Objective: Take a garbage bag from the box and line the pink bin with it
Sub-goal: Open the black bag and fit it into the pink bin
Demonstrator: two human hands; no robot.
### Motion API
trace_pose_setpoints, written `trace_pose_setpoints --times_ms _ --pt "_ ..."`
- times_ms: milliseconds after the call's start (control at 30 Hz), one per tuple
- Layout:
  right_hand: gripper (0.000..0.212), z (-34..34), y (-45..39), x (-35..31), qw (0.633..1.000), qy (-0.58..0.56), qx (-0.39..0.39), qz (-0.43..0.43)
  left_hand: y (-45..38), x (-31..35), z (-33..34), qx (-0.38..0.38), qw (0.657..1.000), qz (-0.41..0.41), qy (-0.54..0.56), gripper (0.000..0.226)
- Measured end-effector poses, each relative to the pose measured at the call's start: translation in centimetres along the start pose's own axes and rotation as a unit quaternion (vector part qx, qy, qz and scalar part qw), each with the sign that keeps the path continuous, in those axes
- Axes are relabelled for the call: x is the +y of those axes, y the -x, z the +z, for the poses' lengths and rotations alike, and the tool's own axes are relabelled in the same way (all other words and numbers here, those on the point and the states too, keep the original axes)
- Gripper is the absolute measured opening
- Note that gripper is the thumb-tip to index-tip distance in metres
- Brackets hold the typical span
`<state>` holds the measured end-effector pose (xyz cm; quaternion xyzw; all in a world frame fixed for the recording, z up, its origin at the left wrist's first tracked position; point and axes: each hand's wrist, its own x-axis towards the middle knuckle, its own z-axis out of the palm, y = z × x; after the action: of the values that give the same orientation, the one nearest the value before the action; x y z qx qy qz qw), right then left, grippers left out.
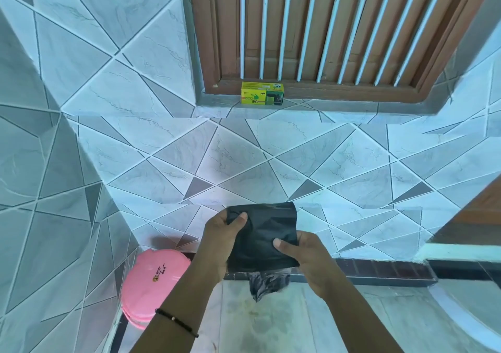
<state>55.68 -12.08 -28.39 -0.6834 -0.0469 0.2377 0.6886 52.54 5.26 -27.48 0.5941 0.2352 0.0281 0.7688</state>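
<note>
right now we hold the black garbage bag (267, 233) between both our hands, out in front of us and above the floor. it is folded into a flat, roughly square packet, and a crumpled tail of it hangs down below our hands. our left hand (221, 240) is clamped on the packet's left edge, thumb on its upper left corner, fingers behind it. our right hand (303, 255) pinches the lower right part, thumb pressed onto the front face, fingers hidden behind the plastic. the two hands are apart, with the width of the bag between them.

a black beaded bracelet (176, 321) sits on our left wrist. below and to the left of our left hand stands the pink bin (150, 282), lid closed, tucked into the corner where the tiled walls meet. well beyond our hands, straight ahead and higher up, the yellow and green box (262, 93) rests on the tiled ledge (339, 109), right against the brown wooden window frame (325, 87) with its white bars. patterned grey and white tiles cover the wall (244, 157) between the box and our hands.
</note>
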Motion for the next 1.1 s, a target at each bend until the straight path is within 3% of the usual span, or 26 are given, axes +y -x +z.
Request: trace_pose_setpoints --times_ms 133,267,400,500,633,733,800,967,1100 --pt "0.005 -0.2 0.0 -0.7 0.999 -0.008 0.051 -0.013 0.1 -1.3 -0.4 -0.066 0.997 -0.046 -0.012 0.022" --pt "0.01 -0.1 0.2 -1.0 0.998 -0.003 0.057 -0.031 0.9 -2.2 0.1 -0.091 0.992 -0.058 0.07 0.026" --pt "0.015 0.3 0.2 -1.0 0.997 -0.008 0.069 -0.039 0.9 -2.4 0.4 -0.064 0.995 -0.032 0.075 0.02" --pt "0.032 0.3 -0.1 -0.9 0.997 -0.036 0.07 -0.027 1.1 -2.3 0.4 -0.038 0.996 -0.011 0.075 0.021" --pt "0.045 -0.3 -0.3 -0.6 0.998 -0.058 -0.008 0.02 1.2 -2.3 0.1 0.014 0.998 0.019 0.061 0.004" --pt "0.043 -0.8 -0.2 -0.2 0.992 -0.09 -0.073 0.052 1.4 -2.0 0.2 0.049 0.996 0.024 0.073 0.01" --pt "0.038 -0.7 -0.1 0.0 0.99 -0.102 -0.078 0.05 1.7 -1.8 0.4 0.058 0.995 0.016 0.079 0.014" --pt "0.023 -0.2 0.1 0.1 0.992 -0.121 -0.031 0.033 2.0 -2.2 0.3 0.013 0.995 -0.028 0.096 0.012" --pt "0.029 -0.1 0.1 0.3 0.989 -0.141 0.002 0.041 2.4 -2.1 0.3 -0.042 0.98 -0.077 0.181 0.013"
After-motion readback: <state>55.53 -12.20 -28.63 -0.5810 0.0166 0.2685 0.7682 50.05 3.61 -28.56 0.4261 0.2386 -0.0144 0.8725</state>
